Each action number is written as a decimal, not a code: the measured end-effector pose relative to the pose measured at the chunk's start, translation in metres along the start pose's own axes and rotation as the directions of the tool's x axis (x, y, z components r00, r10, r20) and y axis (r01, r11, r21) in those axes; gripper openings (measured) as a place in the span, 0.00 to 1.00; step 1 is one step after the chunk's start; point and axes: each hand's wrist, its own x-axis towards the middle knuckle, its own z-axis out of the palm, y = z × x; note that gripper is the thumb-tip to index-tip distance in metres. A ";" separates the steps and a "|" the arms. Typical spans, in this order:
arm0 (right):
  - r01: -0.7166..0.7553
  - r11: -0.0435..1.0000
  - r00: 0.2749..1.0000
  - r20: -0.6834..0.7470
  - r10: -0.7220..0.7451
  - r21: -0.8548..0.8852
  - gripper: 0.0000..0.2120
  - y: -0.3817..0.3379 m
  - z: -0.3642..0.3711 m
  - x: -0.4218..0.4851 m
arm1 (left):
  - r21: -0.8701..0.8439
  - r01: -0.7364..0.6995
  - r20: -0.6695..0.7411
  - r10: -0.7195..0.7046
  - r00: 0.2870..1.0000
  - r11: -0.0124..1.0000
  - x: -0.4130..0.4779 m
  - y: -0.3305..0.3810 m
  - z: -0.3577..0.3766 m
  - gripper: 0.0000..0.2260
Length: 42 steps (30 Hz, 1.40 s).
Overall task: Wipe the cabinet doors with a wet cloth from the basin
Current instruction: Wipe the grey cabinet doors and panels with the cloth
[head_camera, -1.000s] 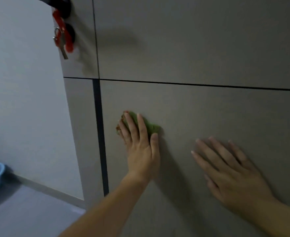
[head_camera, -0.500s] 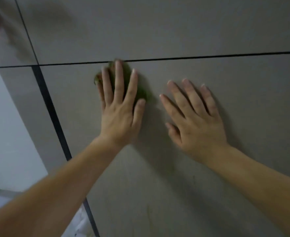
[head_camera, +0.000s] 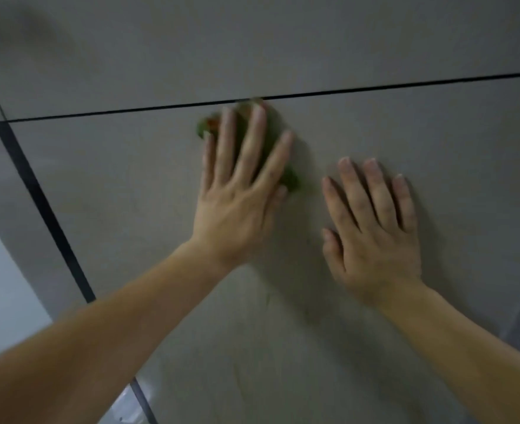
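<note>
A grey cabinet door (head_camera: 359, 347) fills most of the view. My left hand (head_camera: 240, 191) lies flat on it with straight spread fingers and presses a green cloth (head_camera: 292, 179) against the panel, just under the dark horizontal gap (head_camera: 405, 85). The cloth peeks out beside the fingertips and by the thumb; most of it is hidden under the hand. My right hand (head_camera: 375, 228) rests flat on the same door to the right, fingers straight, holding nothing.
Another grey door panel (head_camera: 252, 47) sits above the gap. A dark vertical gap (head_camera: 44, 209) bounds the door on the left, with a narrow grey panel and a pale wall (head_camera: 1, 301) beyond it. The basin is out of view.
My left hand has slid the cloth from the door's left edge up and to the right along its top edge. The right hand stays flat on the door. The view has shifted right; the basin and the keys have left the view.
</note>
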 end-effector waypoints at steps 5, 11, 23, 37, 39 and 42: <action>-0.023 0.995 1.000 -0.013 0.024 0.096 0.29 0.016 -0.005 -0.018 | 0.084 -0.330 0.186 0.310 0.932 0.940 -0.073 0.036 0.023 0.31; -0.197 0.980 0.978 -0.056 0.199 0.040 0.31 0.073 -0.017 -0.025 | 0.073 -0.199 0.071 0.194 0.978 0.977 0.012 0.018 0.001 0.30; -0.096 0.995 0.995 0.030 0.096 0.017 0.29 0.095 -0.026 -0.071 | 0.085 -0.280 0.063 0.275 0.959 0.956 0.047 0.057 -0.001 0.29; -0.353 0.927 0.934 0.113 0.340 0.128 0.40 0.092 -0.043 -0.077 | 0.115 -0.356 0.093 0.347 0.933 0.927 0.072 0.111 0.006 0.34; -0.399 0.897 0.916 0.138 0.377 0.192 0.39 0.089 -0.045 -0.084 | 0.110 -0.364 0.097 0.355 0.930 0.925 0.071 0.123 0.008 0.34; -0.411 0.877 0.909 0.180 0.375 0.249 0.39 0.090 -0.049 -0.096 | 0.061 -0.539 0.199 0.519 0.832 0.840 0.030 0.140 0.025 0.35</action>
